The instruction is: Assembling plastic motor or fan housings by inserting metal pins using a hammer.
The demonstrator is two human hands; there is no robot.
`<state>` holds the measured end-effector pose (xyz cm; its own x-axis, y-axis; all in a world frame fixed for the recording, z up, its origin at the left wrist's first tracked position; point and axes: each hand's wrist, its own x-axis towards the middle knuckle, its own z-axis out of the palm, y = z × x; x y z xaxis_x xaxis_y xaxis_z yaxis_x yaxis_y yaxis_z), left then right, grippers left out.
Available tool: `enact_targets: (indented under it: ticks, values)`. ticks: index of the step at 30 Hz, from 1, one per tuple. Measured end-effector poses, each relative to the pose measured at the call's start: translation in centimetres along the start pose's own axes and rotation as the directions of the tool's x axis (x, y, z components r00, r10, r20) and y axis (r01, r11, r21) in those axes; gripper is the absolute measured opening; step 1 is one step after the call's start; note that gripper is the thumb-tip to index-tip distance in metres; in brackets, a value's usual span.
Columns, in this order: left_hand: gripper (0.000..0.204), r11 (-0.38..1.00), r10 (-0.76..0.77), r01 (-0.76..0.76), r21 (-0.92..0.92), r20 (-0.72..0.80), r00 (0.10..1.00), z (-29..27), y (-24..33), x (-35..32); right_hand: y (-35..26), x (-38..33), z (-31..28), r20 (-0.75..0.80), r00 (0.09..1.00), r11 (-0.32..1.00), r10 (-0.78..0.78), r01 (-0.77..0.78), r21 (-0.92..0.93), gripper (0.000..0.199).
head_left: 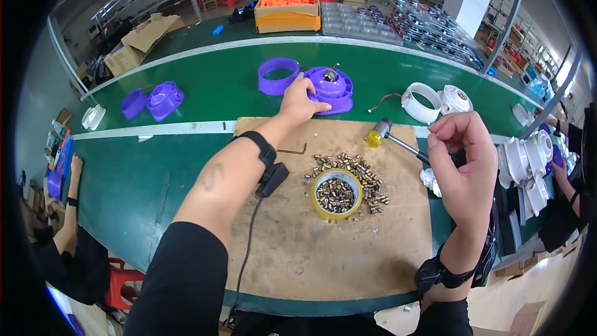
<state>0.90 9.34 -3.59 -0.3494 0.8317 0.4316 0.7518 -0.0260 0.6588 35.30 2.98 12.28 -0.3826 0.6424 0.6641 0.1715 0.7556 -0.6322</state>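
Observation:
My left hand (300,101) reaches to the green bench and grips the left edge of a purple plastic housing (333,90) with a round metal part on top. A purple ring (261,78) stands just left of it. My right hand (463,158) is raised over the right side of the board, its thumb and fingers curled together; whatever they may pinch is too small to make out. Below it lies a hammer (375,135) with a yellow face. Small brass-coloured metal fittings (367,174) are heaped around a yellow tape roll (336,214), with more inside the roll.
An L-shaped hex key (293,150) lies on the brown board (286,242). White ring (418,109) and purple parts (165,101) sit along the green bench. White housings (528,155) are stacked at right. An orange-filled carton (287,20) stands behind. Co-workers are at both sides.

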Motion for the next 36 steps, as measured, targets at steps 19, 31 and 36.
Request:
enact_targets:
  ticks: [19,31,36]
  values:
    - [0.022,0.918,-0.13,0.269,0.29,-0.421,0.898,-10.4,-9.3,-3.0,1.0,0.0,2.2,0.146,0.988,0.998,0.042,-0.035,-0.05,0.008]
    - [0.041,0.523,-0.33,0.625,0.579,-0.539,0.775,-22.5,-15.0,-9.0,11.6,-1.1,6.8,0.167,0.958,0.962,0.234,-0.202,-0.185,0.01]
    - [0.041,0.519,-0.349,0.633,0.574,-0.535,0.77,-24.1,-16.7,-9.4,13.1,-2.2,8.9,0.079,0.977,0.969,0.199,-0.184,-0.163,0.01]
